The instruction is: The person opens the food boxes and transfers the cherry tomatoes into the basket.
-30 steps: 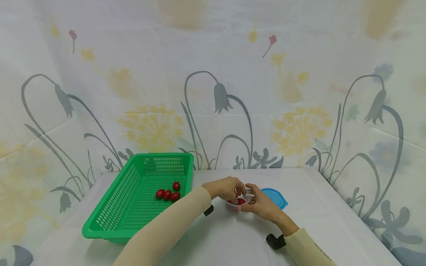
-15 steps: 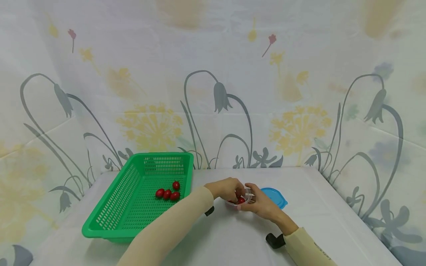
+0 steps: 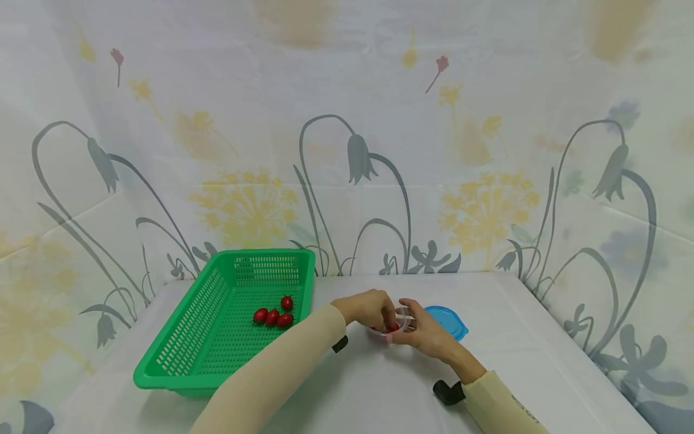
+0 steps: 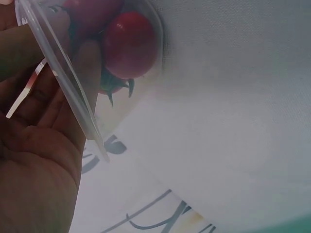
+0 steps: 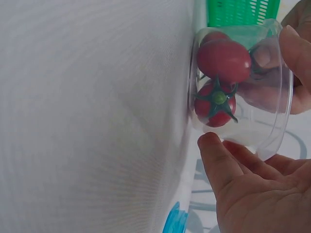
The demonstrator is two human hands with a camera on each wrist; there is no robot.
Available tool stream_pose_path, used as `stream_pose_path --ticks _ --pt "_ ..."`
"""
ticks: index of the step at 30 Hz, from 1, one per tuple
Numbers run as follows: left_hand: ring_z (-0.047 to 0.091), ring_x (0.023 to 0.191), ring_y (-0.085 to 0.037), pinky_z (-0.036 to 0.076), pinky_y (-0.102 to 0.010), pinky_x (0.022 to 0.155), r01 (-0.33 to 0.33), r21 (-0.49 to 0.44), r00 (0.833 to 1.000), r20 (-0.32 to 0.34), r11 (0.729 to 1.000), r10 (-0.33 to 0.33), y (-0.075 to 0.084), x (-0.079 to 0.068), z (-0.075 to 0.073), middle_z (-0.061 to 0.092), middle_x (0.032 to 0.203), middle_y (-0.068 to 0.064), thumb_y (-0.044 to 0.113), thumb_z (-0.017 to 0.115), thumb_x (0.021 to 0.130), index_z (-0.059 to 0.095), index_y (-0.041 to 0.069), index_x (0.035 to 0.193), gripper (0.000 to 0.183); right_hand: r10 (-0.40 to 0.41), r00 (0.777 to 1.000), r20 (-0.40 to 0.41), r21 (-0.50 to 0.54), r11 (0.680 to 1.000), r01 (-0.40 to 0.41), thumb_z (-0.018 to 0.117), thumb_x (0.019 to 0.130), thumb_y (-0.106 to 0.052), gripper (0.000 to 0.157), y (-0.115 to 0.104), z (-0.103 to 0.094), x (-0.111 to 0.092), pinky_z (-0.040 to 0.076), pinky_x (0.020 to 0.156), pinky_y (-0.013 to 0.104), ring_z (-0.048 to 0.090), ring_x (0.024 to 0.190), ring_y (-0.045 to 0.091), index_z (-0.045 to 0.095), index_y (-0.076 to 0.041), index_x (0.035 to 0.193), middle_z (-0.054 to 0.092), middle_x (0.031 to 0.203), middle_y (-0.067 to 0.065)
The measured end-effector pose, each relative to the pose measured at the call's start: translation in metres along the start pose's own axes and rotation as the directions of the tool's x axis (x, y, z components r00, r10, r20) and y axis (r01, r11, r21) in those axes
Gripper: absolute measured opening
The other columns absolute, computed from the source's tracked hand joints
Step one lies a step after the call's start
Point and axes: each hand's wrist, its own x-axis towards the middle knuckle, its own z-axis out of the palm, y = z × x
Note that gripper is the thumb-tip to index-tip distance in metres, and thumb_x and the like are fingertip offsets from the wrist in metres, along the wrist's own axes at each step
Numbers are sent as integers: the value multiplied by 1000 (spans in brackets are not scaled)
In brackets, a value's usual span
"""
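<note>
A round clear plastic container [image 5: 252,128] stands on the table and holds several red cherry tomatoes [image 5: 224,60]. In the head view my right hand [image 3: 428,334] grips the container from the right, its thumb at the near side. My left hand [image 3: 374,308] reaches over the rim from the left, fingers down inside. Seen through the plastic in the left wrist view, its thumb and a finger [image 4: 90,63] pinch a cherry tomato [image 4: 90,14]; another tomato [image 4: 130,44] with a green stem lies beside it. The left hand hides part of the contents from above.
At the left stands a green plastic basket [image 3: 146,378] with several cherry tomatoes [image 3: 272,317] near its right side. A blue lid [image 3: 447,321] lies on the white tablecloth [image 3: 390,398] behind my right hand. A flower-patterned cloth [image 3: 347,211] hangs at the back.
My left fingers have shifted slightly within the container and dipped lower among the tomatoes. The right hand keeps its grip in place. Basket and lid have not moved.
</note>
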Motion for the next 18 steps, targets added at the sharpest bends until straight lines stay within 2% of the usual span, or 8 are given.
stream_pose_path --ticks 12,18 --pt "54 77 -7 48 -19 67 3 63 999 34 998 -6 4 0 0 64 81 10 2 71 83 75 17 81 15 10 1000 1 5 1000 -10 78 80 -20 85 -4 -1 -2 50 87 41 54 117 36 26 2 144 41 140 23" --pt "54 79 -7 47 -20 68 16 87 999 33 996 -19 5 1 -1 64 83 9 0 68 84 75 16 83 18 17 1000 -14 -13 1000 -18 77 81 -21 88 23 1 12 50 86 41 54 116 34 22 -1 146 39 142 20"
